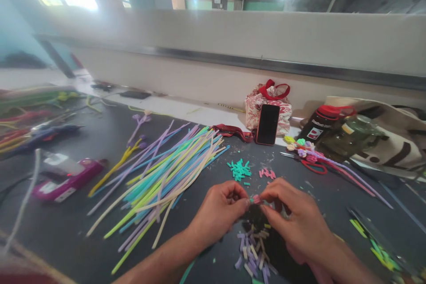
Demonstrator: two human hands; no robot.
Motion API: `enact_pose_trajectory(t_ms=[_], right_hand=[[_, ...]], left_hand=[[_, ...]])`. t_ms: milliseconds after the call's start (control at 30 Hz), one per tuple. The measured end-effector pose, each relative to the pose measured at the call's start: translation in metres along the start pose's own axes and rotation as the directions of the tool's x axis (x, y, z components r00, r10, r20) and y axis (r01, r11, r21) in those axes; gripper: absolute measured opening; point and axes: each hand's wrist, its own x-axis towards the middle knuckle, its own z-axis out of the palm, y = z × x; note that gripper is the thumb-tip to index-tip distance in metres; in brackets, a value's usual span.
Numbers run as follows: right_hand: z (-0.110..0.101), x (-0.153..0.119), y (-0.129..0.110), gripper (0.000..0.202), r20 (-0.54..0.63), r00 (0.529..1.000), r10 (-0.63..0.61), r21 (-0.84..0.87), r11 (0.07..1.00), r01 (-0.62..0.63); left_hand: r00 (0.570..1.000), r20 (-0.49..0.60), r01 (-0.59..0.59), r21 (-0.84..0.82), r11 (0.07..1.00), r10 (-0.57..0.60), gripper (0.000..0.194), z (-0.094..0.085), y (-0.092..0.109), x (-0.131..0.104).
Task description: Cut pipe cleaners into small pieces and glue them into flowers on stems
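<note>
Between my two hands is a small pink and green piece (255, 199), too small to make out fully. My left hand (223, 207) pinches its green end, and my right hand (290, 211) pinches the pink end. Just beyond them lie a pile of short green pieces (238, 169) and a few pink pieces (267, 173). Short purple and cream pieces (254, 250) are heaped on the dark table nearer to me, below my hands.
Long pastel strips (166, 182) spread across the left. A purple device (69, 179) lies farther left. Behind stand a phone (267, 124), a patterned bag (251, 108) and a black bottle (317, 126). Red-handled scissors (313, 167) and craft flowers (306, 148) lie to the right.
</note>
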Motion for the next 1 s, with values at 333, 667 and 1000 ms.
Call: enact_pose_trajectory(t_ms=[333,667,1000], right_hand=[[0.0049,-0.0006,0.0016,0.007,0.009,1.0,-0.004,-0.103,0.995,0.005],[0.006,-0.0027,0.0042,0.009,0.043,0.998,-0.047,-0.175,0.983,0.054],[0.0008,-0.0018,0.0006,0.015,-0.014,0.984,0.176,0.011,0.984,-0.176]], left_hand=[[1.0,-0.025,-0.012,0.042,0.999,0.013,0.012,-0.0002,0.0051,0.0007],[0.998,-0.051,0.034,0.063,0.997,-0.031,0.008,0.0,0.0072,0.0023],[0.997,-0.072,-0.005,-0.149,0.989,-0.006,0.01,-0.0051,0.0028,0.0097]])
